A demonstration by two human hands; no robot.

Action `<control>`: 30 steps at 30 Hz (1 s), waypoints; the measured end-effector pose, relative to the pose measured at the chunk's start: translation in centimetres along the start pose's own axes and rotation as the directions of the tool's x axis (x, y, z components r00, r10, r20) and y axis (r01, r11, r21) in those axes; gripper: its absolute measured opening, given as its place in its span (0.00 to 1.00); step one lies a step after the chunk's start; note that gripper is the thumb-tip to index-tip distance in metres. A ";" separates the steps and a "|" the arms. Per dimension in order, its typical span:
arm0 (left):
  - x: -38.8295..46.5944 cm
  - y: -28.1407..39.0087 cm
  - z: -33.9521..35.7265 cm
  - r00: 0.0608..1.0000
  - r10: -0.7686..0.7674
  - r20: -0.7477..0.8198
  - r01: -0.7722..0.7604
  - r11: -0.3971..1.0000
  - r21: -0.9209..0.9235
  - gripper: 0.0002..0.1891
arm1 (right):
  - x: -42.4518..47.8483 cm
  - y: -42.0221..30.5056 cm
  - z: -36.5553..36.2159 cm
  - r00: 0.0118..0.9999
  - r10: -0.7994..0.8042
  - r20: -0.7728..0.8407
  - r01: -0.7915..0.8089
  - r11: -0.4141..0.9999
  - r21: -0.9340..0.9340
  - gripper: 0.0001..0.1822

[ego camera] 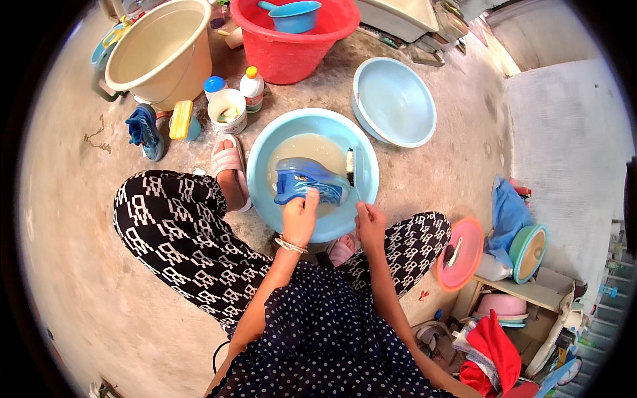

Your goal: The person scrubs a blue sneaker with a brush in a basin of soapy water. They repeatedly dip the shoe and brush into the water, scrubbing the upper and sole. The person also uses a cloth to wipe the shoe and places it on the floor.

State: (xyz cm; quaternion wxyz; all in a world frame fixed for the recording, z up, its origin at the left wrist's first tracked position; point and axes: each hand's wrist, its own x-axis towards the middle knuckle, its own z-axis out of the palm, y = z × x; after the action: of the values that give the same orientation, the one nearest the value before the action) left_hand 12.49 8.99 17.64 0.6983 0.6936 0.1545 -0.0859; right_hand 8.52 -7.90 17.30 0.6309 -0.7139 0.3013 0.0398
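Between my knees stands a light blue plastic basin [266, 134] with cloudy water [311, 144] in it. My left hand [300, 219] grips a blue sports shoe [303, 181] and holds it on its side over the water, the toe towards the right. In my right hand [371, 224] is the handle of a blue scrubbing brush [366, 169]. Its pale and dark bristles face left, close to the toe of the shoe. Another blue shoe [145, 132] is on the concrete floor at the left.
Beyond the basin are a white tub [227, 122], a yellow-capped bottle [252, 89], a cream bucket [191, 74] of water and a red tub [298, 54] holding a blue dipper [296, 17]. Another blue basin [368, 119] sits at right. An orange-pink basin [468, 253] lies by my right knee.
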 end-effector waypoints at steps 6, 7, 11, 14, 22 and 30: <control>-0.9 2.9 -0.1 0.904 0.304 0.299 -0.367 0.912 0.181 0.14 | -2.0 -1.7 -0.2 0.985 0.167 -0.040 -0.160 0.978 0.135 0.15; -1.0 3.8 -0.2 0.870 0.342 0.355 -0.431 0.877 0.212 0.14 | -1.8 -2.2 -0.6 0.989 0.144 -0.034 -0.140 0.983 0.116 0.15; -1.3 4.0 -0.3 0.787 0.324 0.525 -0.524 0.801 0.291 0.18 | -0.7 -5.0 -0.9 0.999 0.046 -0.006 -0.046 0.998 0.030 0.14; -1.5 4.4 -0.1 0.777 0.299 0.555 -0.517 0.805 0.290 0.19 | -0.2 -6.7 -0.7 0.989 -0.143 0.037 0.145 0.988 -0.052 0.13; -1.1 2.2 -0.2 0.847 0.273 0.457 -0.443 0.837 0.321 0.14 | -3.8 -7.4 -1.1 0.953 -0.284 0.104 0.302 0.891 -0.339 0.10; -1.2 2.5 -0.3 0.871 0.291 0.397 -0.422 0.856 0.299 0.12 | -6.0 -8.4 -1.9 0.922 -0.362 0.136 0.383 0.803 -0.456 0.08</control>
State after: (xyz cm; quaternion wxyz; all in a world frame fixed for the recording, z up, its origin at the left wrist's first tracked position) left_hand 12.18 9.20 20.38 0.5717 0.8057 -0.1199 -0.0985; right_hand 7.06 -7.21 27.67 0.4385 -0.8903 0.1229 0.0028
